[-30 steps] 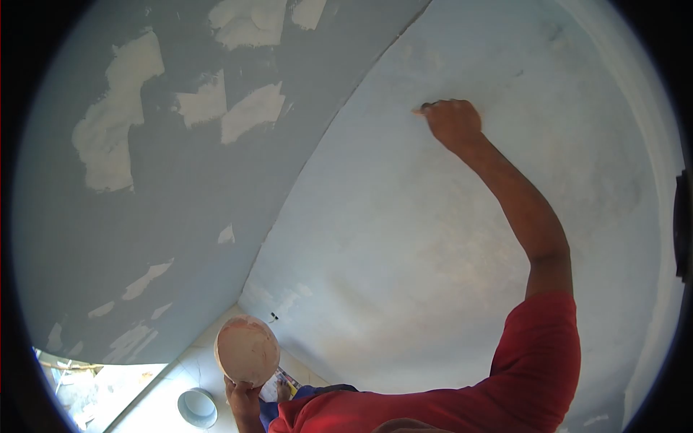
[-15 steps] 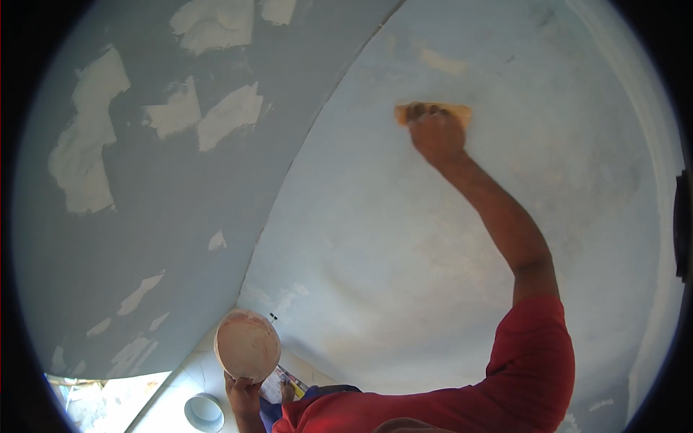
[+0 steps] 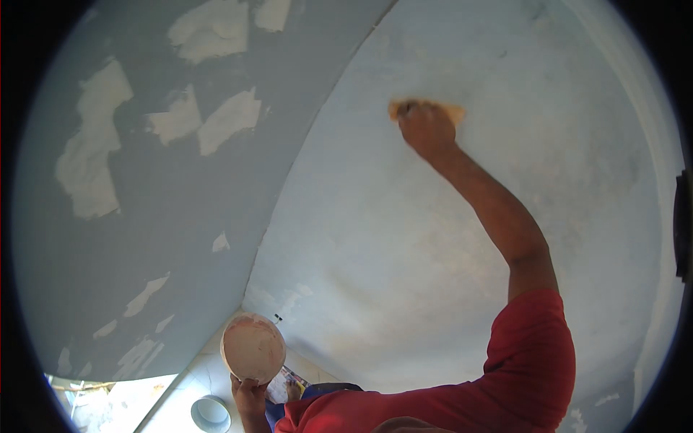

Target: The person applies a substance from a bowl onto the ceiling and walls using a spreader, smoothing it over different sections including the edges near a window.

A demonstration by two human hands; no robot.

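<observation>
Right hand (image 3: 426, 130): I grip the scraper (image 3: 426, 110), pressed flat on the wall (image 3: 433, 238)
Left hand (image 3: 250, 395): I clasp the bowl (image 3: 253, 348) from below

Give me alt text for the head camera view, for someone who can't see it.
A right hand presses a flat orange scraper against a pale blue wall, while the left hand holds up a round bowl.
</observation>
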